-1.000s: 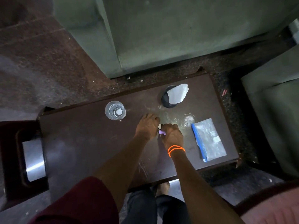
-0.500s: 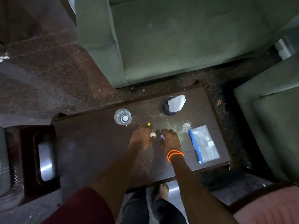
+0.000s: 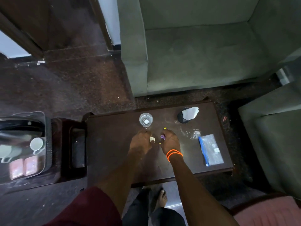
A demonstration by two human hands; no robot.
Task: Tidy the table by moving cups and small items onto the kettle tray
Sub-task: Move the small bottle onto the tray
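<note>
On the dark wooden table [image 3: 110, 152] my left hand [image 3: 141, 142] pinches a small cream piece [image 3: 152, 139]. Beside it my right hand [image 3: 170, 141], with orange bands at the wrist, pinches a small purple piece [image 3: 162, 136]. Two tiny yellow bits [image 3: 165, 128] lie near the fingers. A clear glass [image 3: 145, 119] stands just beyond the hands. A dark cup [image 3: 183, 117] with white paper [image 3: 190, 112] in it stands at the far right. At far left the kettle tray [image 3: 46, 128] holds a white cup [image 3: 36, 144] and pink sachets [image 3: 22, 166].
A clear zip bag with a blue strip [image 3: 210, 150] lies on the table's right side, crumpled clear plastic [image 3: 193, 133] next to it. Green armchairs stand beyond [image 3: 203, 54] and at the right [image 3: 273, 144]. My bare foot [image 3: 161, 199] shows under the table's near edge.
The camera has tilted up and left, bringing the kettle tray into sight. Both hands have stayed over the table's middle with the small pieces pinched in their fingers.
</note>
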